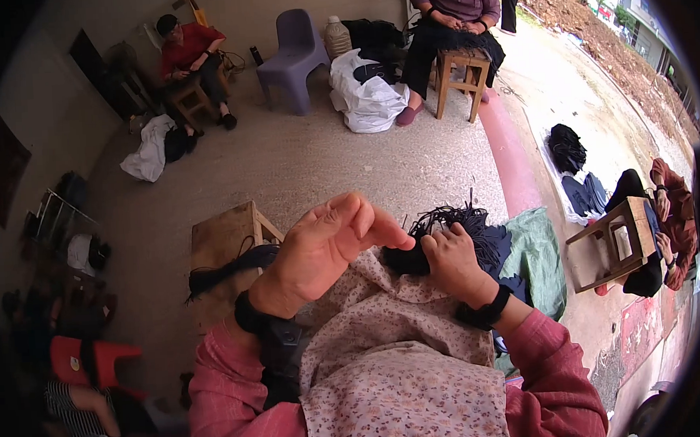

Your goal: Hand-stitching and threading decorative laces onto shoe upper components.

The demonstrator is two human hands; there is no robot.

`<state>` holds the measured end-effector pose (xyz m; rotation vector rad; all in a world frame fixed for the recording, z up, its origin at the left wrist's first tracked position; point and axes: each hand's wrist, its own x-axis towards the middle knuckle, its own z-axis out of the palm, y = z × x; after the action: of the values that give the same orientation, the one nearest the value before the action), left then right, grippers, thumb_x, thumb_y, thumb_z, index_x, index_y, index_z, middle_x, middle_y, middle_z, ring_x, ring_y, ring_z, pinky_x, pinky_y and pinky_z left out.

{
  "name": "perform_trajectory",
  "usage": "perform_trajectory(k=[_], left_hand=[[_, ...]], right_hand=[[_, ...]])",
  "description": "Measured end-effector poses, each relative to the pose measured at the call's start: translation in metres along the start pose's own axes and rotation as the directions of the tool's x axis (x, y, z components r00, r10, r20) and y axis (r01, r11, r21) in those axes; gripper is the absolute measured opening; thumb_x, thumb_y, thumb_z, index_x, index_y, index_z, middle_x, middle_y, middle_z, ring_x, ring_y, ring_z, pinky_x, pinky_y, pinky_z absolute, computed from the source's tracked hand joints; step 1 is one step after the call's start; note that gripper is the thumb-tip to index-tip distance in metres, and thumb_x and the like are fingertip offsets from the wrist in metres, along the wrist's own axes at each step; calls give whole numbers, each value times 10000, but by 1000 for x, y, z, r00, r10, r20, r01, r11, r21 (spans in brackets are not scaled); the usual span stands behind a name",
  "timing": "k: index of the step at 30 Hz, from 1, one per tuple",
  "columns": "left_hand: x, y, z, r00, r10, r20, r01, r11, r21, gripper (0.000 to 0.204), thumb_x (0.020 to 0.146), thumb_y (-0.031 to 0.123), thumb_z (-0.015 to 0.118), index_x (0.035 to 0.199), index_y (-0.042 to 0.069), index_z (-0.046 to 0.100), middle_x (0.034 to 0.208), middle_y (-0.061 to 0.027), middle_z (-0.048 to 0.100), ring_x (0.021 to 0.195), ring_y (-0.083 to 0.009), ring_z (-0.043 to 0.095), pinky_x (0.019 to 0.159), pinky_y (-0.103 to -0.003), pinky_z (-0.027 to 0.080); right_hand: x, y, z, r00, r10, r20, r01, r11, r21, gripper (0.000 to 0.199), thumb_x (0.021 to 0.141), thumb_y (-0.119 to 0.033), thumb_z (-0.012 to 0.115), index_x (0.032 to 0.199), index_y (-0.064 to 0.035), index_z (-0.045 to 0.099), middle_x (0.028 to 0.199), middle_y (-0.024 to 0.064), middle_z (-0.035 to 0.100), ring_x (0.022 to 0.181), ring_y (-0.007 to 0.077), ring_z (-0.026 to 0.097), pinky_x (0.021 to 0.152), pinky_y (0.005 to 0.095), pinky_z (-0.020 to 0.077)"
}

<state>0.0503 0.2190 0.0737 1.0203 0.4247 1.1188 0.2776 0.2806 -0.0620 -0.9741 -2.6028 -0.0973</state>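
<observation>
My left hand (328, 247) is raised above my lap, fingers bent together toward the right. Whether something thin is between them I cannot make out. My right hand (454, 264) is closed, fingers curled at the edge of a tangled bundle of black cords (481, 231). What exactly its fingertips pinch is too small to see, but the cords lie right under them. Dark fabric (496, 250) lies with the cords beside my right hand. A floral apron (407, 397) covers my lap.
A wooden stool (222, 233) stands left of my hands, with a black cord bundle (238, 268) on it. A green sack (540, 248) lies at right. Several people sit around on stools. A purple chair (296, 63) and white sack (367, 95) stand farther off; a red chair (96, 362) is lower left.
</observation>
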Motion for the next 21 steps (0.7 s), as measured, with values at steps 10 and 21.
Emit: perform_trajectory(k=[10,21], left_hand=[[-5,-12,6,992,-85,98,100,982,-158,417,1040,368,359,721,115,451,961,-204,646,969,-357,651,928,-450,477],[-54,-78,-29,900,-436,7,239,507,828,324,928,334,606,877,21,671,1095,-127,654,951,-244,633,821,-342,485]], right_hand=[[2,4,-5,1000,0,21,-1,1000,25,197,656,-122,644,810,-72,534,761,95,574,764,265,606,807,388,401],[-3,25,-9,997,72,1,-72,997,14,336,549,-141,736,808,-51,543,766,116,626,749,312,630,757,394,458]])
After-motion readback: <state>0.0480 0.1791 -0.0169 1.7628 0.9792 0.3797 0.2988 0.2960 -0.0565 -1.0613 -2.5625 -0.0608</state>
